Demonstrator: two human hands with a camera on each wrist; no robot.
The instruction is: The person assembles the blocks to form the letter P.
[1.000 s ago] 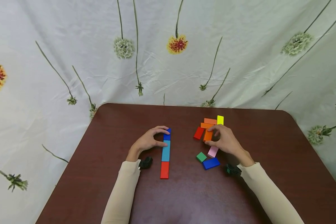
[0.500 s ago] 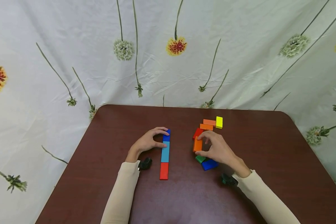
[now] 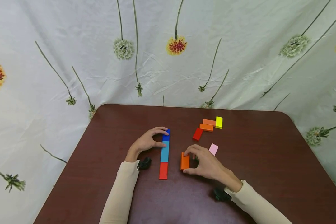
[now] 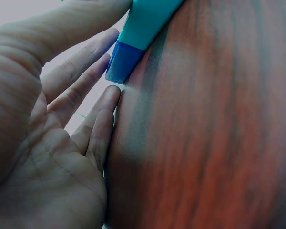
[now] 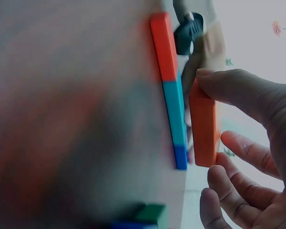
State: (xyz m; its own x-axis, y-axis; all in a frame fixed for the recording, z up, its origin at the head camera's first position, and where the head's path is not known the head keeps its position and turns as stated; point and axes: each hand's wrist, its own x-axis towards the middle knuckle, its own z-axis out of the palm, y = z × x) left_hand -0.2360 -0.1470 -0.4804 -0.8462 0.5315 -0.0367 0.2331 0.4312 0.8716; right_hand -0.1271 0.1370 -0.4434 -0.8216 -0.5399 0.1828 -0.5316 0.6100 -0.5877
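My right hand [image 3: 208,163] pinches an orange block [image 3: 184,161] between thumb and fingertips, right of a straight row of blocks. In the right wrist view the orange block [image 5: 203,131] appears raised off the table. The row runs from a dark blue block [image 3: 166,137] at the far end, through a light blue block [image 3: 165,153], to a red block [image 3: 163,171] nearest me. Beside the row's far part is my left hand [image 3: 145,141], thumb by the light blue block and fairly straight fingers reaching the dark blue one.
At the back right lie a yellow block [image 3: 219,122], two orange-toned blocks, including one orange block [image 3: 206,127], and a darker red block [image 3: 197,134]. A pink block [image 3: 213,149] lies behind my right hand. A green block [image 5: 155,214] shows low in the right wrist view.
My right hand has carried the orange block from the right-hand group leftward and toward me, closer to the row. The left hand and the row stay in place.
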